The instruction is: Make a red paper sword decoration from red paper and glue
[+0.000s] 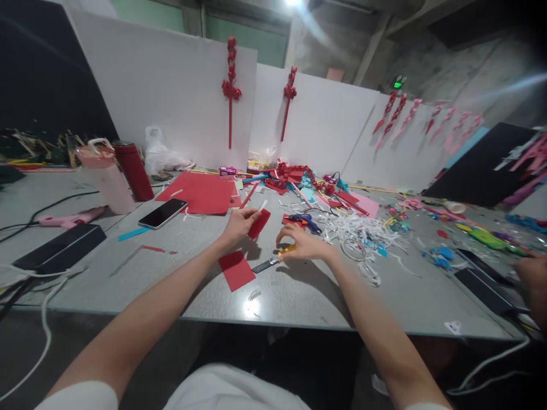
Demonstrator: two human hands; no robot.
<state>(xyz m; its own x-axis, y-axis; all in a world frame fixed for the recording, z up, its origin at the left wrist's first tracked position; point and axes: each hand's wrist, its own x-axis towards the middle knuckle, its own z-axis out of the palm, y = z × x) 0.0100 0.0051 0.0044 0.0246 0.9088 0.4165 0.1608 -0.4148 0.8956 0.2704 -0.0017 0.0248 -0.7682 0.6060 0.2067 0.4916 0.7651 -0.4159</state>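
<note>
Pinched in the fingers of my left hand point(241, 228) is a small red paper piece point(259, 224), held up above the table with a short white strip at its top edge. Another red paper square point(236, 270) lies flat just below and to the left. My right hand point(303, 242) has its thumb and curled fingers around the yellow handle of a utility knife point(267, 264). The knife's dark blade points left, close to the red square's right corner. Behind my right hand lies a dark blue glue gun point(304, 221).
Large red sheets point(200, 193), a phone point(163, 213), a pink bottle point(105, 182) and a red flask point(133, 173) stand or lie left. White paper shreds point(356, 230) pile up right. Red chain decorations point(231, 85) hang on the white panel. Another person's hand point(532, 279) shows far right.
</note>
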